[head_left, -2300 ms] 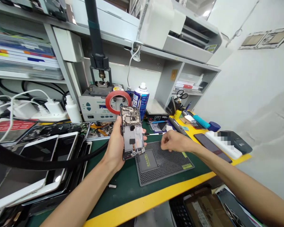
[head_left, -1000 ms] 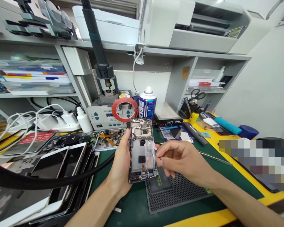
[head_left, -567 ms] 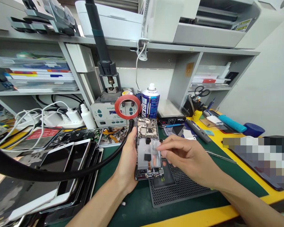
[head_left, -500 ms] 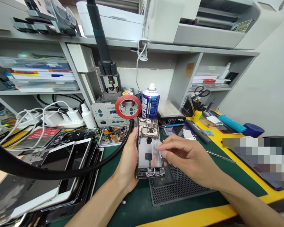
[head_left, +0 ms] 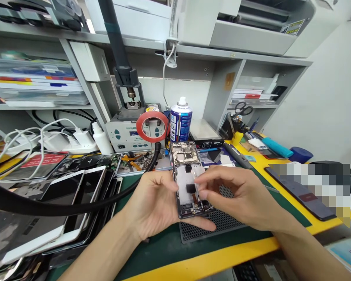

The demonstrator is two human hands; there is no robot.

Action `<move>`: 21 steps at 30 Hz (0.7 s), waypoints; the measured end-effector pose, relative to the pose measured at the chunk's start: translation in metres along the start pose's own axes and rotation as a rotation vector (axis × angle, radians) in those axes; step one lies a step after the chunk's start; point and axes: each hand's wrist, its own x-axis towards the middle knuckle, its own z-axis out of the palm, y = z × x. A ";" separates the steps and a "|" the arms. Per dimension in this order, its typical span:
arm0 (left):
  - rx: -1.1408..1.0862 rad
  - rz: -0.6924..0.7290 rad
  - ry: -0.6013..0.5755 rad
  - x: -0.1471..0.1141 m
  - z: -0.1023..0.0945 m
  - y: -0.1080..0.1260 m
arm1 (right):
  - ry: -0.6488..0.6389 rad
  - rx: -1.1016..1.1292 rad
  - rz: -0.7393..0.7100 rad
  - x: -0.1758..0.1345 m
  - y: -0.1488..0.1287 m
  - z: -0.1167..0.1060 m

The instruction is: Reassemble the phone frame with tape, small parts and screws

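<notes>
My left hand (head_left: 152,205) cradles an opened phone (head_left: 185,171) from below, its back cover off and its circuit board and bare battery bay facing up. The phone lies tilted over the near edge of a grey perforated work mat (head_left: 222,222). My right hand (head_left: 236,195) is over the phone's lower right part, thumb and forefinger pinched on a small clear strip (head_left: 196,176) at the battery bay. The strip's lower end is hidden by my fingers.
A stack of tablets and phones (head_left: 55,203) fills the left. A thick black hose (head_left: 61,207) crosses in front. Behind stand a rework station (head_left: 125,132), a red tape roll (head_left: 151,127), a blue spray can (head_left: 180,121). Tools and phones (head_left: 298,191) lie on the yellow edge at right.
The phone has come down from upright to nearly flat in my left palm. My right hand left the mat, came to the phone and now pinches the clear strip.
</notes>
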 end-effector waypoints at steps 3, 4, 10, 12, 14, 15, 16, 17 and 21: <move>0.099 0.039 0.072 0.000 -0.002 0.000 | -0.016 -0.016 -0.038 -0.003 0.001 -0.002; 0.133 0.056 0.097 0.000 -0.002 -0.001 | -0.017 -0.025 -0.053 -0.004 0.001 -0.002; 0.249 0.131 0.179 -0.001 0.004 -0.001 | 0.012 -0.116 -0.148 -0.007 0.001 0.000; 0.271 0.132 0.192 -0.001 0.005 -0.002 | 0.034 -0.167 -0.192 -0.008 0.002 0.001; 0.283 0.138 0.216 -0.001 0.006 -0.003 | 0.058 -0.213 -0.232 -0.008 0.002 0.002; 0.288 0.149 0.225 -0.001 0.006 -0.005 | 0.067 -0.232 -0.248 -0.008 0.003 0.003; 0.295 0.161 0.230 -0.001 0.006 -0.006 | 0.075 -0.251 -0.263 -0.008 0.003 0.004; 0.300 0.176 0.233 -0.001 0.006 -0.007 | 0.086 -0.271 -0.277 -0.008 0.004 0.004; 0.318 0.198 0.219 -0.001 0.008 -0.009 | 0.153 -0.332 -0.400 -0.008 0.006 0.007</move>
